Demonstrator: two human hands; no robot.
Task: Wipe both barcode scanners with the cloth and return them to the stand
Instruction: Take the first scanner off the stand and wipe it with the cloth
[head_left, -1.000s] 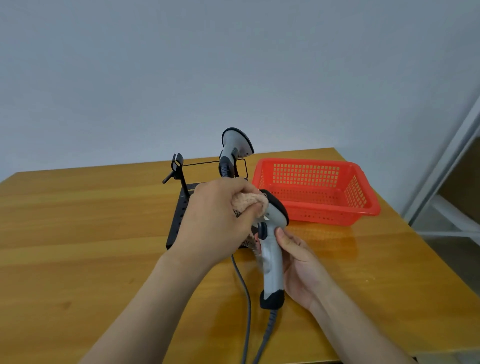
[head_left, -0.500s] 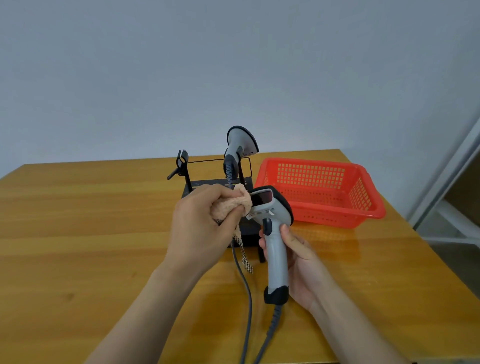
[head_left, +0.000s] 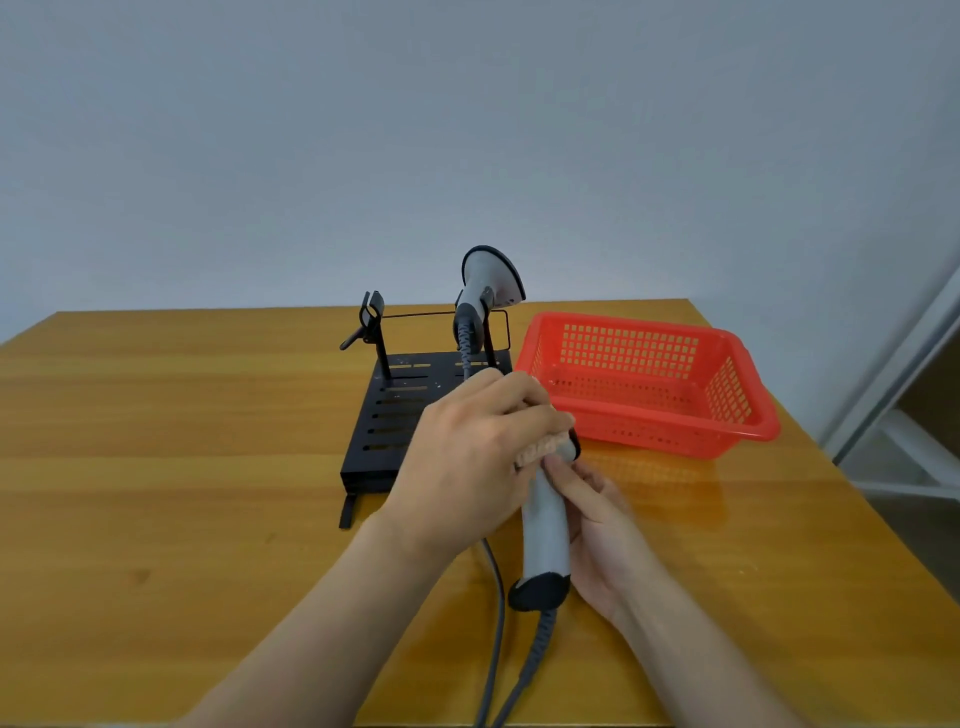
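Note:
My right hand (head_left: 597, 525) grips the grey handle of a barcode scanner (head_left: 545, 535), held upright over the table with its black butt end down. My left hand (head_left: 467, 457) covers the scanner's head and holds a pinkish cloth (head_left: 540, 449) bunched against it; only a strip of cloth shows under my fingers. A second grey scanner (head_left: 488, 286) sits in the right holder of the black stand (head_left: 384, 415), head up. The stand's left holder (head_left: 371, 317) holds nothing.
A red plastic basket (head_left: 748, 415) sits right of the stand on the wooden table (head_left: 156, 493). Two grey cables (head_left: 498, 623) hang from the scanners toward the table's near edge. A white frame (head_left: 893, 395) stands past the table's right edge.
My left hand with the cloth moved from the scanner's left front face over onto its head, now hiding it. The scanner tipped slightly and sits lower in view.

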